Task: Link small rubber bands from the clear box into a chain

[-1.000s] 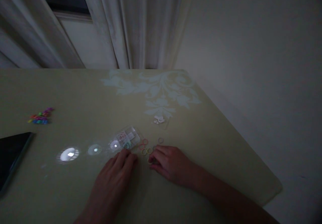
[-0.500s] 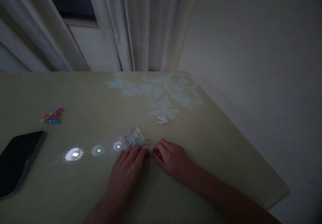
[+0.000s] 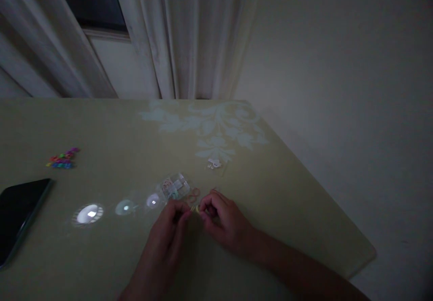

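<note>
My right hand (image 3: 227,219) pinches a small yellow ring (image 3: 198,208) between thumb and forefinger, just above the table. Opposite it, my left hand (image 3: 169,229) has its thumb and forefinger pressed together close to the ring's left side; whatever they grip is too small to make out. Right behind the fingertips lie a few pinkish rings (image 3: 193,194). A clear plastic box (image 3: 179,184) with compartments sits beyond my left hand, holding more pinkish rings and something pale green.
Small white pieces (image 3: 214,163) lie farther back on the table (image 3: 291,210). At the left are a pile of colourful small pieces (image 3: 63,159) and a black phone-like slab (image 3: 22,217). Curtains (image 3: 192,39) and a wall (image 3: 338,66) border the table.
My left hand has turned from fingers resting low beside the box into a raised pinch. The yellow ring now shows more clearly between both hands. The whole view has shifted slightly.
</note>
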`<state>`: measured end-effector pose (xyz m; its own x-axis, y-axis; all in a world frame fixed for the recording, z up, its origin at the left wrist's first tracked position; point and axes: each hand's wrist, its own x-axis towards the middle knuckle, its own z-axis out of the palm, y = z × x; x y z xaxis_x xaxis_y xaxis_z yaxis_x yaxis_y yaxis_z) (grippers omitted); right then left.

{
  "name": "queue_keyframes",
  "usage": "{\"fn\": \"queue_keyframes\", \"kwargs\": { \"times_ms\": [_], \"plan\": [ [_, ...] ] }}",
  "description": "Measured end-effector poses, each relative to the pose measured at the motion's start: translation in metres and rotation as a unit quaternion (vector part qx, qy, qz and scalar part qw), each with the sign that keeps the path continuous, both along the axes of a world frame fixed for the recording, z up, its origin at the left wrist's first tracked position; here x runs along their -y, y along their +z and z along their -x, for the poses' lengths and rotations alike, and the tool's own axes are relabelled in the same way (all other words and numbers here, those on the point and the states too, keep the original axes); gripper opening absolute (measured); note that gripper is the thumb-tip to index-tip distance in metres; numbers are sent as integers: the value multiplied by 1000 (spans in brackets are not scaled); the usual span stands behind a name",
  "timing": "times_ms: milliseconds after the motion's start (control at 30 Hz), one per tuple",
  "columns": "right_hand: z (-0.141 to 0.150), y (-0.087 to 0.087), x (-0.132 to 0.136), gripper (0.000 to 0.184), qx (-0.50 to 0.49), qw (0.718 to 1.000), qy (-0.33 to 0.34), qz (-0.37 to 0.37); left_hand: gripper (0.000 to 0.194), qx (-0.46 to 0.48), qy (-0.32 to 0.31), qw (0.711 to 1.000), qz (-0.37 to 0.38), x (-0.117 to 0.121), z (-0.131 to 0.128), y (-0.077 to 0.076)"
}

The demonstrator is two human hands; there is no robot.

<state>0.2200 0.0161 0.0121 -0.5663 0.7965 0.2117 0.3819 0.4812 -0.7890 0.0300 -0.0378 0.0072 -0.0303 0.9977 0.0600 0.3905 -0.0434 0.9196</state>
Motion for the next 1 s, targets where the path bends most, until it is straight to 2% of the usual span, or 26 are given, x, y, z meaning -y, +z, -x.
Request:
{"fn": "queue_keyframes", "kwargs": {
  "times_ms": [100,200,433,567,667,767,833,900,1000],
  "plan": [
    [2,1,7,4,-40,999,3,3,31,156,11,985,74,0,-9,6],
    [4,-3,9,4,-43,999,-7,-21,41,242,13,962,124,-1,-13,6],
    [2,-5,6,7,-64,996,-6,-63,44,304,42,939,155,-3,-10,1],
    [-1,-1,4,11,-61,986,-18,-155,38,321,48,931,168,-3,-6,0],
    [-4,0,3,13,-40,976,-6,-214,36,305,51,936,170,-4,-5,2],
    [-5,0,2,11,-59,980,11,-191,34,262,37,955,131,-6,-3,4],
    [-4,-2,2,15,-81,983,18,-166,31,209,35,974,80,-9,2,5],
    [-2,-5,2,27,-98,983,22,-151,26,130,56,990,14,-14,12,8],
    [1,-10,1,32,-107,984,16,-139,23,-23,101,990,-91,-27,34,11]
  ]
}}
